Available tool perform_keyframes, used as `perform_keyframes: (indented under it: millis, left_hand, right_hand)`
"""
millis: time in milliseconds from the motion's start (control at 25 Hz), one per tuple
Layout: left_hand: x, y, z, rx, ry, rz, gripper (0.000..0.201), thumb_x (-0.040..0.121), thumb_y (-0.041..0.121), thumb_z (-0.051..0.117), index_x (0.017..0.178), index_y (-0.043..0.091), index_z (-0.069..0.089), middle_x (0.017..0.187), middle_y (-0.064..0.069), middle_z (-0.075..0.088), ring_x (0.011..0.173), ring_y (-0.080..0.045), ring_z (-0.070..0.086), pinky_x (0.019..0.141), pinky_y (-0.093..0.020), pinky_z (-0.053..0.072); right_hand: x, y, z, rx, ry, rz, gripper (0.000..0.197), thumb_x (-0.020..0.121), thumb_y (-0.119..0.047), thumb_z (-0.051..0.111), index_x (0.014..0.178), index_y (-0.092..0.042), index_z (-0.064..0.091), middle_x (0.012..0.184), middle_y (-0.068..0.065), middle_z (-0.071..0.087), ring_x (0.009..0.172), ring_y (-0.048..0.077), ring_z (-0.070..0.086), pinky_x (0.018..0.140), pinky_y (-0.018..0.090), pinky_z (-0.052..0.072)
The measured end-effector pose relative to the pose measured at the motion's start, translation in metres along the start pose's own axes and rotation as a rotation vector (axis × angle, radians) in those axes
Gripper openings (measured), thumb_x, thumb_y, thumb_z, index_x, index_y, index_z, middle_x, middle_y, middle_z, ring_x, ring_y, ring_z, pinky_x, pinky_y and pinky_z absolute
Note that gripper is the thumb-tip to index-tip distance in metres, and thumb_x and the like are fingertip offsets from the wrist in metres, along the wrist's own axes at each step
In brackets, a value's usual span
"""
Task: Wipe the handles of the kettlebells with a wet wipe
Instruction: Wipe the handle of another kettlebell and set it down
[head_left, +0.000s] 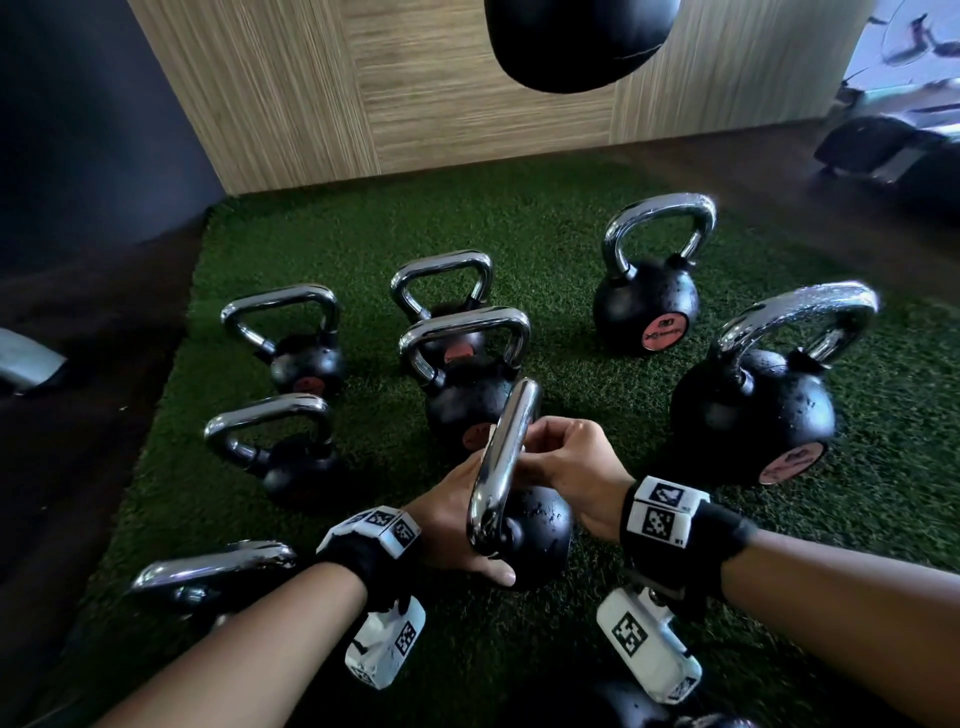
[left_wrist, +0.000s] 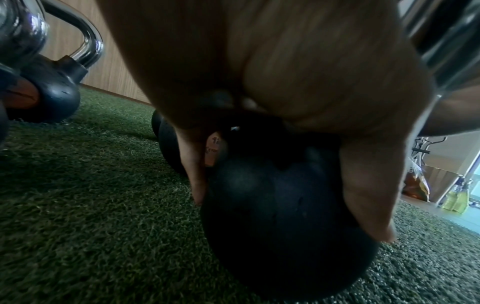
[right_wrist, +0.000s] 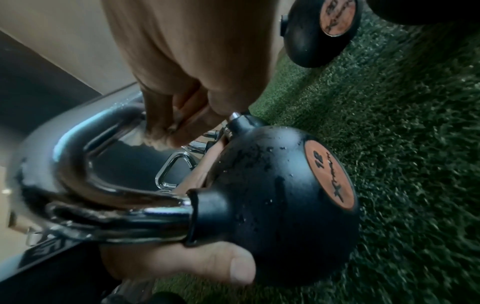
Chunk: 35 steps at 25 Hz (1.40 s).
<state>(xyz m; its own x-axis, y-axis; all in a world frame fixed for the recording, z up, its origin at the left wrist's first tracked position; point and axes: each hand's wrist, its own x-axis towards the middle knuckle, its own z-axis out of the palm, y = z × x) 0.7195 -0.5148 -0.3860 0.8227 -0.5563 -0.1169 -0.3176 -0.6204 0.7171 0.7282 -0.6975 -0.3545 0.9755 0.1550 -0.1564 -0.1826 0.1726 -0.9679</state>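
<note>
Right hand (head_left: 569, 467) grips kettlebell (head_left: 543, 525) (handle (head_left: 506, 441)); left hand (head_left: 447, 519) steadies

Black wrist straps (head_left: 363, 564) carry white marker-printed blocks (head_left: 660, 512).

Corner of a gym. Green artificial turf (head_left: 322, 249) covers the middle of the floor, bordered on the left by dark brown flooring (head_left: 78, 441). Behind it stands a wood-panel wall (head_left: 426, 104) in pale grain, meeting a dark blue-grey wall (head_left: 88, 119) on the left. A black rounded bag (head_left: 579, 47) hangs at the top. At the upper right, daylight glows through a window (head_left: 914, 36), with blurred exercise equipment (head_left: 883, 150) below.
</note>
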Motion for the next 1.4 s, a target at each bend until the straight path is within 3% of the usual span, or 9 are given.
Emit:
perform_keyframes:
  millis: [160, 320, 440, 800, 960, 1000, 1200, 1320, 1400]
  left_hand:
    - [0.0, -0.003, 0.001, 0.01, 0.013, -0.015, 0.126, 0.048, 0.048, 0.094, 0.14, 0.066, 0.01, 0.156, 0.014, 0.027, 0.148, -0.006, 0.028, 0.121, -0.045, 0.033]
    - [0.0, -0.006, 0.002, -0.013, 0.026, -0.027, 0.128, 0.048, 0.047, 0.095, 0.148, 0.051, 0.016, 0.156, 0.015, 0.029, 0.148, -0.007, 0.03, 0.12, -0.047, 0.035]
    - [-0.003, -0.004, 0.001, -0.026, 0.025, -0.029, 0.126, 0.047, 0.046, 0.095, 0.134, 0.073, 0.007, 0.156, 0.017, 0.028, 0.147, -0.003, 0.029, 0.122, -0.042, 0.032]
    - [-0.003, 0.002, 0.002, 0.027, 0.051, 0.009, 0.121, 0.054, 0.026, 0.1, 0.134, 0.054, 0.014, 0.154, 0.005, 0.032, 0.145, -0.012, 0.033, 0.122, -0.04, 0.031]
    - [0.0, -0.002, -0.002, 0.201, -0.012, 0.021, 0.121, 0.056, 0.043, 0.096, 0.145, 0.048, 0.014, 0.138, 0.03, 0.019, 0.13, 0.013, 0.021, 0.106, -0.001, 0.019]
    - [0.0, 0.0, -0.003, 0.258, -0.027, 0.015, 0.125, 0.057, 0.049, 0.094, 0.15, 0.043, 0.01, 0.137, 0.032, 0.019, 0.125, 0.016, 0.018, 0.102, 0.001, 0.018]
    - [-0.004, 0.013, -0.017, 0.245, -0.122, -0.03, 0.128, 0.052, 0.051, 0.096, 0.149, 0.043, 0.013, 0.153, 0.018, 0.027, 0.135, 0.001, 0.034, 0.111, -0.021, 0.032]
    - [-0.017, 0.027, -0.036, 0.164, -0.157, -0.018, 0.112, 0.048, 0.061, 0.093, 0.143, 0.047, 0.036, 0.146, 0.025, 0.045, 0.134, 0.005, 0.044, 0.117, -0.025, 0.036]
    - [-0.033, 0.037, -0.045, 0.193, -0.02, -0.052, 0.108, 0.044, 0.08, 0.084, 0.138, 0.057, 0.036, 0.139, 0.03, 0.051, 0.128, 0.009, 0.048, 0.113, -0.026, 0.041]
  right_hand:
    - [0.012, -0.007, -0.001, 0.039, 0.215, -0.064, 0.017, 0.074, 0.015, 0.079, 0.079, 0.009, 0.064, 0.063, 0.009, 0.068, 0.047, 0.014, 0.066, 0.048, 0.022, 0.055]
    - [0.011, -0.003, 0.0, -0.151, 0.262, -0.135, 0.024, 0.077, 0.007, 0.081, 0.065, -0.007, 0.064, 0.066, 0.01, 0.073, 0.053, 0.02, 0.071, 0.052, 0.028, 0.06]
    - [0.022, -0.005, -0.003, -0.325, 0.405, -0.185, 0.019, 0.074, -0.001, 0.083, 0.066, -0.01, 0.068, 0.067, 0.008, 0.075, 0.054, 0.017, 0.072, 0.051, 0.029, 0.059]
    - [0.037, -0.006, 0.004, -0.377, 0.466, 0.0, 0.006, 0.074, -0.006, 0.068, 0.069, -0.006, 0.071, 0.045, 0.004, 0.066, 0.036, 0.014, 0.062, 0.042, 0.029, 0.057]
    - [0.035, 0.002, 0.001, -0.44, 0.363, 0.113, 0.014, 0.065, -0.01, 0.081, 0.071, -0.001, 0.071, 0.06, 0.015, 0.073, 0.046, 0.021, 0.065, 0.055, 0.041, 0.064]
    - [0.034, 0.004, 0.0, -0.457, 0.357, 0.133, 0.02, 0.064, -0.013, 0.084, 0.073, 0.001, 0.072, 0.063, 0.016, 0.073, 0.047, 0.02, 0.065, 0.055, 0.04, 0.063]
    - [0.031, -0.001, -0.006, -0.582, 0.295, 0.117, 0.027, 0.065, -0.023, 0.086, 0.075, -0.004, 0.07, 0.067, 0.012, 0.074, 0.053, 0.018, 0.063, 0.056, 0.037, 0.059]
    - [0.027, -0.011, -0.012, -0.901, 0.288, -0.122, 0.023, 0.078, -0.024, 0.08, 0.078, -0.015, 0.059, 0.07, -0.005, 0.062, 0.061, 0.012, 0.054, 0.048, 0.022, 0.039]
    - [0.027, -0.026, -0.016, -1.005, 0.206, -0.331, 0.018, 0.086, -0.016, 0.071, 0.095, -0.019, 0.056, 0.077, -0.003, 0.062, 0.064, 0.012, 0.056, 0.051, 0.025, 0.044]
